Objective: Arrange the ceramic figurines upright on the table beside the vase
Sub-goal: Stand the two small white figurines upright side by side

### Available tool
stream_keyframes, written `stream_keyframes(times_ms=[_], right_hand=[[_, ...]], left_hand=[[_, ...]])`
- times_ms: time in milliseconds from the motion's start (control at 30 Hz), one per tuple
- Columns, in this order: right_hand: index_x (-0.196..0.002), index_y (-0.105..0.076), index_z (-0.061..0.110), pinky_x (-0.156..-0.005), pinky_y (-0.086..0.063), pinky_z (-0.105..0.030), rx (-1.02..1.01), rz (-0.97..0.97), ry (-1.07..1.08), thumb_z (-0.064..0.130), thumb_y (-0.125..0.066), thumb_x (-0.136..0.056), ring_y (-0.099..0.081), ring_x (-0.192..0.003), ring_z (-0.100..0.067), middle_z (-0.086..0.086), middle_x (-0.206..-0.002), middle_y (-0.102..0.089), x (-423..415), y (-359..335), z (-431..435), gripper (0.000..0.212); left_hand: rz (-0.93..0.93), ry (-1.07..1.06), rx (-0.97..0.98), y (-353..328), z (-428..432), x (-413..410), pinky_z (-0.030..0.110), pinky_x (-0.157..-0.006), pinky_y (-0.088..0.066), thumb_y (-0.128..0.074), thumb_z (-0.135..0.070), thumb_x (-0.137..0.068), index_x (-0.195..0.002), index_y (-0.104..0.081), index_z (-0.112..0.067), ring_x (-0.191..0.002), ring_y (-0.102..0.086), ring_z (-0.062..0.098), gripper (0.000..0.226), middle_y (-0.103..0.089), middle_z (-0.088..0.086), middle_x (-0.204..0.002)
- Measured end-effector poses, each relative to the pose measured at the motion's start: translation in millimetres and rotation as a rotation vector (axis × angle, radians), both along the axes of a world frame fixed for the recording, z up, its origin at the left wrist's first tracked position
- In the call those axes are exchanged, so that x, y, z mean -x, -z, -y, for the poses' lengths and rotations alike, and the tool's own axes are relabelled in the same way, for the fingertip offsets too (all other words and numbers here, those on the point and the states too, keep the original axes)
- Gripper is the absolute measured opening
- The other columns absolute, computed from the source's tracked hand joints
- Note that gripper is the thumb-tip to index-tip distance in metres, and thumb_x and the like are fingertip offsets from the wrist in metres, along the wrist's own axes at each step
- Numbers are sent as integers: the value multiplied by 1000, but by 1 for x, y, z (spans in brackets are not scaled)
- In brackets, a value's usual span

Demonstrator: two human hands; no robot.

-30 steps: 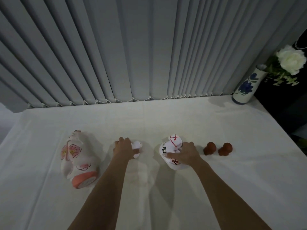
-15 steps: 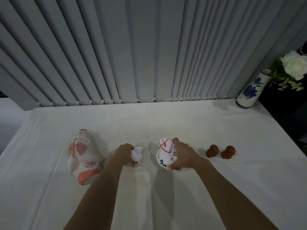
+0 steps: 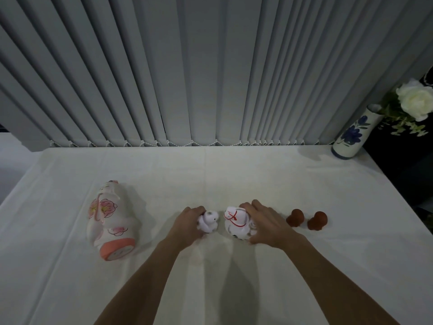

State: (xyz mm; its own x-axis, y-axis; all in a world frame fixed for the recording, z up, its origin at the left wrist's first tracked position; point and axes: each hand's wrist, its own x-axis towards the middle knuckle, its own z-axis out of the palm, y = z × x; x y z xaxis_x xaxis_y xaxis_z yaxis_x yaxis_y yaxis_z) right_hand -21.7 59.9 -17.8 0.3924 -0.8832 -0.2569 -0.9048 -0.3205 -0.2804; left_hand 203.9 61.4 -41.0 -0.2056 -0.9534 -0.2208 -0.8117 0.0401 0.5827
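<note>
My left hand [image 3: 187,222] grips a small white figurine [image 3: 209,221] that stands upright on the white table [image 3: 234,174]. Just to its right, my right hand [image 3: 266,224] holds a larger white figurine with red lines [image 3: 235,222], also upright. A big white cat figurine with pink flowers [image 3: 109,218] lies on its side at the left, its orange base towards me. Two small brown figurines [image 3: 295,217] [image 3: 317,220] stand right of my right hand. The blue-flowered vase [image 3: 352,134] stands at the far right corner.
A white flower [image 3: 416,102] with green leaves leans out of the vase. Grey vertical blinds [image 3: 187,66] hang along the table's far edge. The table's right edge drops into a dark area.
Both figurines in my hands have been tipped up from lying or tilted to upright, and they now stand close together. The view has shifted slightly.
</note>
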Motion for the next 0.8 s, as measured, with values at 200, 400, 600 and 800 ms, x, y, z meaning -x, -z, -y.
stream_keyframes(times_ms=[200, 400, 600, 800], right_hand=[[-129, -43, 21, -79, -41, -28, 63, -31, -37, 19, -76, -66, -55, -92, -23, -3, -116, -49, 17, 2, 7, 71], [-125, -47, 19, -80, -42, -27, 43, 11, -59, 13, -72, -69, -55, -94, -22, -3, -117, -50, 23, 10, 8, 61], [-126, -46, 20, -83, -41, -27, 41, -1, -72, 15, -71, -70, -54, -97, -22, -4, -118, -49, 24, 11, 10, 62], [-140, -33, 26, -96, -37, -29, -24, 57, -62, 40, -80, -62, -48, -112, -19, 2, -128, -45, 27, 10, 11, 92]], left_hand=[[-36, 12, 18, 12, 2, 12, 25, -65, -29, -77, -12, -67, -102, -64, -5, -82, -44, 18, 37, -66, 4, -85], [-78, -27, 14, 14, 3, 10, 28, -82, -46, -75, -7, -71, -111, -68, -10, -98, -62, 27, 41, -71, 10, -106], [-56, -40, 9, 14, 3, 6, 26, -81, -44, -76, -5, -69, -110, -68, -11, -97, -62, 26, 43, -71, 9, -106], [-32, -50, -22, 13, 1, 7, 28, -91, -44, -74, -1, -68, -124, -61, -16, -110, -58, 23, 59, -65, 6, -118]])
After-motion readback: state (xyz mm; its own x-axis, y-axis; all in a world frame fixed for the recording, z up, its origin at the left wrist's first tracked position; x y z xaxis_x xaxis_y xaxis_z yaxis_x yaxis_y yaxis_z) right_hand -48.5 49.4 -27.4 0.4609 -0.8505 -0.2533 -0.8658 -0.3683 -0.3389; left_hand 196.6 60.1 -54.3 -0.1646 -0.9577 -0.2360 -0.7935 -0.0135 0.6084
